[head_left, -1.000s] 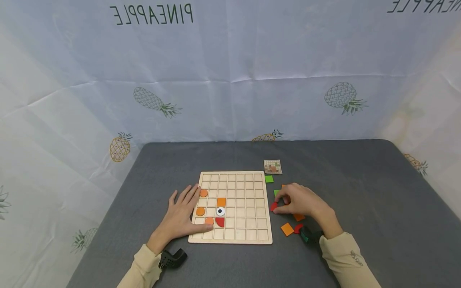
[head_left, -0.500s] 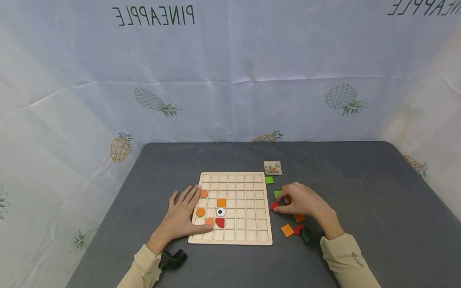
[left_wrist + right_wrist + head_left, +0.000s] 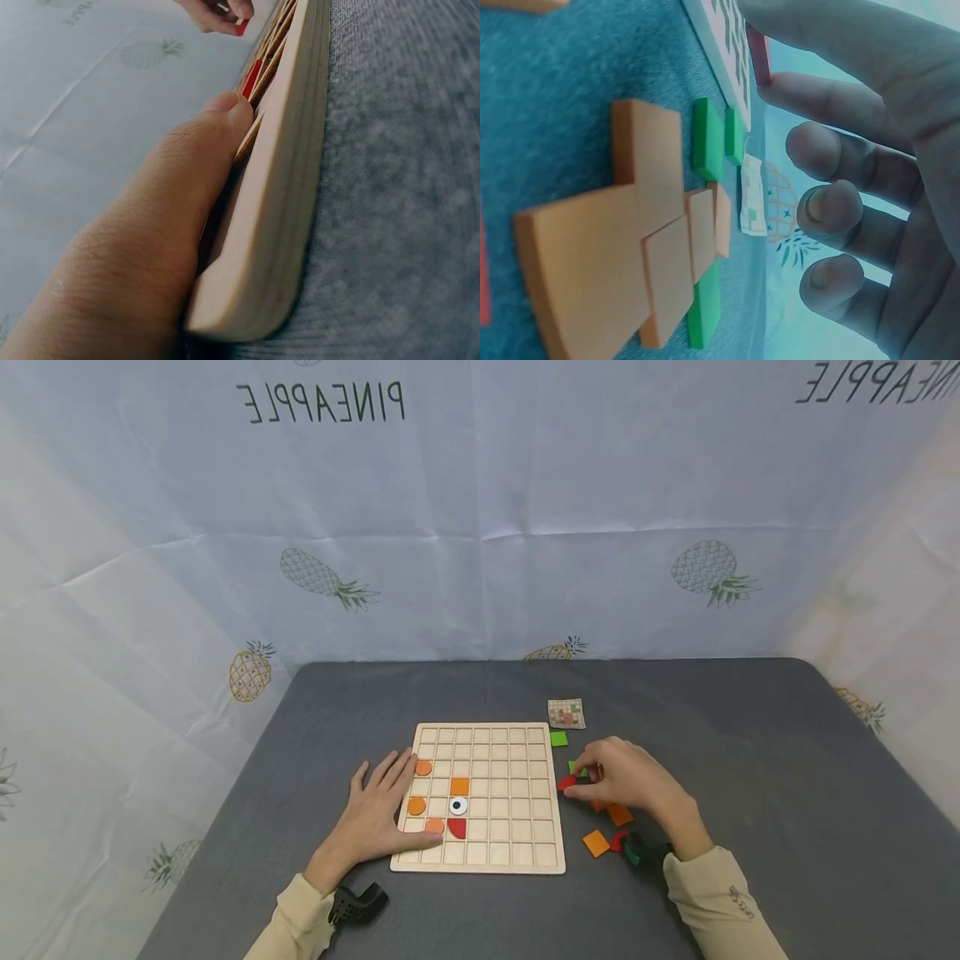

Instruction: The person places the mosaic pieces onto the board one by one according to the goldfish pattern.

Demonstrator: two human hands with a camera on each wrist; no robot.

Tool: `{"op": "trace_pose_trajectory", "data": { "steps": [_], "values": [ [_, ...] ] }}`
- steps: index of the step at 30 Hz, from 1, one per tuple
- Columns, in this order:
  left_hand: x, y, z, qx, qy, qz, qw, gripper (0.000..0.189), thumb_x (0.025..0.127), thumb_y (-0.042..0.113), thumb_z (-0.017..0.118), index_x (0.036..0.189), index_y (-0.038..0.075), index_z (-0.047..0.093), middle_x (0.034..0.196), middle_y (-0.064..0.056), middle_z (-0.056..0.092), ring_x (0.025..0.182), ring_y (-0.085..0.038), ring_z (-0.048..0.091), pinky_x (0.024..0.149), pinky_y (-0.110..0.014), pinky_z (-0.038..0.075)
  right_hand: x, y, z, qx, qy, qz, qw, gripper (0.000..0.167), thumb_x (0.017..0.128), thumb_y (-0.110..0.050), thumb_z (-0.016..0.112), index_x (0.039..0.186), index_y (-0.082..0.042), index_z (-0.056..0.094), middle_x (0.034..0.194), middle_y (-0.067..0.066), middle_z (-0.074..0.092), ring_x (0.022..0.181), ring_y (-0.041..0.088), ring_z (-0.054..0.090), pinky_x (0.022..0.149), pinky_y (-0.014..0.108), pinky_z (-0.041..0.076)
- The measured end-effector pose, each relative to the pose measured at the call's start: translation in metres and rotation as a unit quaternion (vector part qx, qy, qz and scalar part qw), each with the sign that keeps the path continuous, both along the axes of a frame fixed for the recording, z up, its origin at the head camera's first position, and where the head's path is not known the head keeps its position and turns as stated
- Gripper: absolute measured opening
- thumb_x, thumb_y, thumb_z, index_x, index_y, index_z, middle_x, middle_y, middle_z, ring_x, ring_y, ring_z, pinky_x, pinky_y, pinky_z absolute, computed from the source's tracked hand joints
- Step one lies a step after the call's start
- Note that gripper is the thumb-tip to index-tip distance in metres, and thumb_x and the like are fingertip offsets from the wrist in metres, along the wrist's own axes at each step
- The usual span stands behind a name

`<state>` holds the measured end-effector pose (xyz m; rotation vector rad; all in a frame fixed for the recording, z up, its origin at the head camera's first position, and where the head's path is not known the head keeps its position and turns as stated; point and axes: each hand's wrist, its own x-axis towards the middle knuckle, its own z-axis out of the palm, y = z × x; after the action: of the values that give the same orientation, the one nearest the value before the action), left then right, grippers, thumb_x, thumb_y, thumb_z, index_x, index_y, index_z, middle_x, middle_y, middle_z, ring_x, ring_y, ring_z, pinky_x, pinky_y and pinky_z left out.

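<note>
The right hand pinches a red piece between thumb and index finger, its other fingers bent and clear of it. The left hand lies spread, fingers at the left edge of the wooden board, thumb across its near left part; how hard it presses, I cannot tell. The red piece is just beside the board's right edge, so the grid lies directly leftward of it; the right hand is the nearer, and most of the board separates it from the left. From the right wrist the piece shows edge-on; fingertips hide too much to judge its long axis. Farther out, orange squares lie near the right hand, and a green square and a pattern card sit by the board's far right corner
</note>
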<state>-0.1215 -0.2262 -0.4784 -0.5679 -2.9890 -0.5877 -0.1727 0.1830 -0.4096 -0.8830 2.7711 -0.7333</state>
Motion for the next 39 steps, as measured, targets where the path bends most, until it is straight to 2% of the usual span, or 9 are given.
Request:
{"op": "trace_pose_trajectory", "data": {
  "steps": [20,22,24,25,27,29,31,33,39],
  "values": [
    [0.002,-0.001,-0.002,0.005,0.009,-0.010,0.9999,0.133,0.079,0.100,0.056,0.170,0.005,0.034,0.177,-0.018,0.035,0.163,-0.048,0.032,0.124,-0.082,0.013,-0.006,-0.029,0.014,0.001,0.029,0.001,0.9996,0.013,0.092,-0.029,0.089,0.092,-0.016,0.086,0.061,-0.010,0.051,0.054,0.002,0.038,0.055,0.021,0.030],
    [0.002,-0.001,-0.001,0.004,0.008,-0.010,0.9999,0.133,0.079,0.100,0.056,0.170,0.005,0.034,0.177,-0.018,0.035,0.163,-0.047,0.032,0.124,-0.081,0.013,-0.007,-0.034,0.016,0.001,0.041,0.007,0.9991,0.014,0.091,-0.030,0.089,0.091,-0.017,0.085,0.060,-0.010,0.049,0.054,0.001,0.037,0.063,0.025,0.043],
    [0.002,-0.001,-0.001,0.002,0.007,-0.008,0.9999,0.134,0.079,0.100,0.055,0.170,0.005,0.033,0.178,-0.018,0.035,0.164,-0.047,0.031,0.124,-0.081,0.013,-0.009,-0.040,0.018,-0.002,0.051,0.011,0.9986,0.015,0.091,-0.031,0.089,0.090,-0.017,0.085,0.060,-0.010,0.047,0.053,0.001,0.036,0.085,0.036,0.059],
    [0.001,-0.001,-0.001,0.001,0.006,-0.008,1.0000,0.134,0.079,0.100,0.055,0.171,0.005,0.033,0.178,-0.018,0.035,0.164,-0.047,0.031,0.124,-0.081,0.013,-0.010,-0.043,0.018,-0.003,0.058,0.013,0.9982,0.016,0.091,-0.032,0.090,0.090,-0.016,0.085,0.060,-0.011,0.048,0.054,0.001,0.036,0.094,0.042,0.059],
    [0.001,-0.001,-0.001,0.002,0.003,-0.007,1.0000,0.134,0.079,0.100,0.056,0.171,0.004,0.033,0.178,-0.018,0.034,0.164,-0.047,0.030,0.124,-0.081,0.013,-0.012,-0.049,0.019,-0.013,0.065,0.020,0.9976,0.017,0.090,-0.031,0.090,0.092,-0.015,0.086,0.060,-0.011,0.049,0.055,0.000,0.037,0.097,0.046,0.059],
    [0.001,-0.001,0.000,0.002,0.002,-0.006,1.0000,0.135,0.079,0.100,0.056,0.170,0.004,0.033,0.178,-0.018,0.034,0.164,-0.047,0.030,0.124,-0.081,0.013,-0.013,-0.056,0.019,-0.027,0.063,0.027,0.9973,0.018,0.090,-0.030,0.090,0.095,-0.013,0.087,0.059,-0.011,0.051,0.054,0.000,0.038,0.081,0.035,0.059],
    [0.001,-0.001,0.000,0.002,0.001,-0.007,1.0000,0.135,0.079,0.100,0.056,0.170,0.004,0.033,0.178,-0.018,0.034,0.164,-0.047,0.030,0.124,-0.081,0.013,-0.015,-0.063,0.018,-0.040,0.064,0.032,0.9966,0.018,0.090,-0.030,0.090,0.097,-0.013,0.088,0.058,-0.011,0.053,0.053,0.000,0.038,0.063,0.026,0.042],
    [0.001,0.000,0.000,0.002,0.001,-0.006,1.0000,0.135,0.078,0.100,0.055,0.170,0.004,0.034,0.178,-0.019,0.035,0.164,-0.047,0.030,0.124,-0.081,0.013,-0.017,-0.070,0.017,-0.051,0.071,0.039,0.9954,0.019,0.091,-0.029,0.090,0.098,-0.012,0.088,0.057,-0.010,0.054,0.052,-0.001,0.038,0.060,0.021,0.034],
    [0.001,0.000,0.001,0.000,-0.002,-0.002,1.0000,0.135,0.078,0.100,0.057,0.170,0.004,0.034,0.177,-0.019,0.035,0.164,-0.047,0.030,0.125,-0.081,0.013,-0.021,-0.095,0.013,-0.086,0.067,0.054,0.9926,0.021,0.091,-0.026,0.089,0.100,-0.007,0.088,0.056,-0.006,0.053,0.050,-0.001,0.036,0.057,0.018,0.033]
  ]
}}
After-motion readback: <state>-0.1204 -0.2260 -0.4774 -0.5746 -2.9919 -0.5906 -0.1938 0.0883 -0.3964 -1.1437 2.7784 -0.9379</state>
